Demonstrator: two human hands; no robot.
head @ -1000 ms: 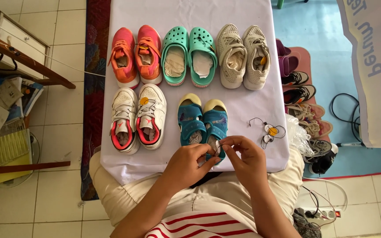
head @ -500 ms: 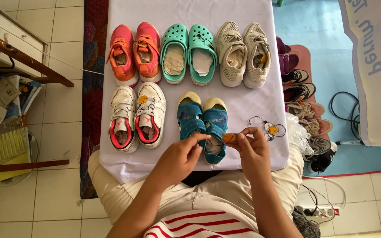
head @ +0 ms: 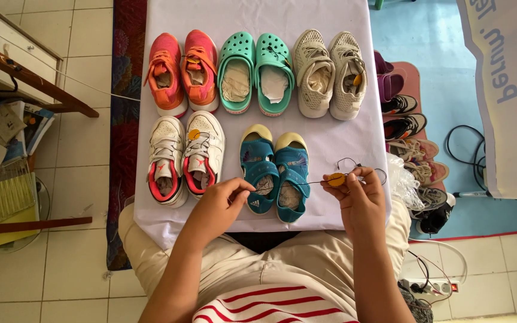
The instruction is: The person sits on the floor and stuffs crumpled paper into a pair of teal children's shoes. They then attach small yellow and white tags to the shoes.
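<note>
My right hand (head: 359,197), right of centre in the frame, pinches a round yellow tag (head: 335,179). Its thin black string (head: 297,183) runs left to my left hand (head: 221,203), whose fingertips are closed on it. The string crosses the teal sandals (head: 275,172). Left of them sit white sneakers (head: 185,157). Farther up the white cloth (head: 354,143) are orange, mint green and beige pairs.

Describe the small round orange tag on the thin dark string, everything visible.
The small round orange tag is a flat disc, plastic by its look, pinched at the fingertips of the right hand. A thin dark string runs taut from it across the teal sandals to the left hand; more string loops behind the right fingers. It is held just above the white tablecloth.
</note>
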